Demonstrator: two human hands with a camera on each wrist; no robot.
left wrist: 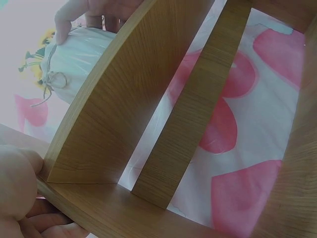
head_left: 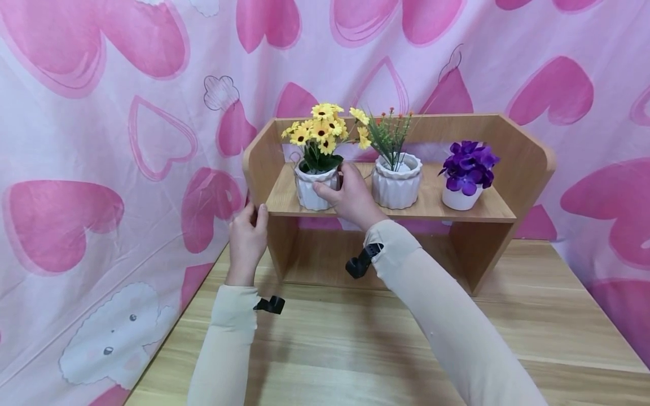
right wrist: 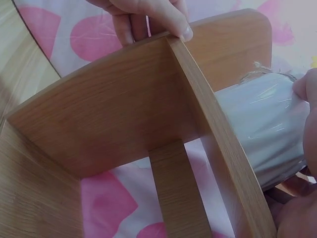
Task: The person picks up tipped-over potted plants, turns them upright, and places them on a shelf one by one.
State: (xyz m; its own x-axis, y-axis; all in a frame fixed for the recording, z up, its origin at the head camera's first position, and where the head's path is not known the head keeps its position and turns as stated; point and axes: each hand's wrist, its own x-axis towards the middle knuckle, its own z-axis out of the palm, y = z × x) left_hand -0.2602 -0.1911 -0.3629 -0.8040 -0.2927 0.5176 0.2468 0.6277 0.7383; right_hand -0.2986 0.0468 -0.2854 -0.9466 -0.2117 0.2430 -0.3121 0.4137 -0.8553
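My right hand (head_left: 354,194) grips a white ribbed flowerpot (head_left: 316,192) of yellow daisies (head_left: 325,128) at the left of the shelf's upper board, thumb on its front and fingers round its right side. A thin twine bow on the pot (left wrist: 55,79) shows in the left wrist view. With my left hand (head_left: 247,237) I hold the left side panel of the wooden shelf (head_left: 291,242), where the upper board meets it. The thumb lies on the front edge and the fingers (left wrist: 54,225) curl round the panel's outer side. In the right wrist view, the pot stands against the upper board.
Right of the daisies stand a white pot (head_left: 398,183) with grass and small orange flowers, then a smaller white pot (head_left: 461,198) of purple flowers. The shelf rests on a wooden table (head_left: 325,344). A pink heart-patterned curtain (head_left: 152,225) hangs behind and at both sides.
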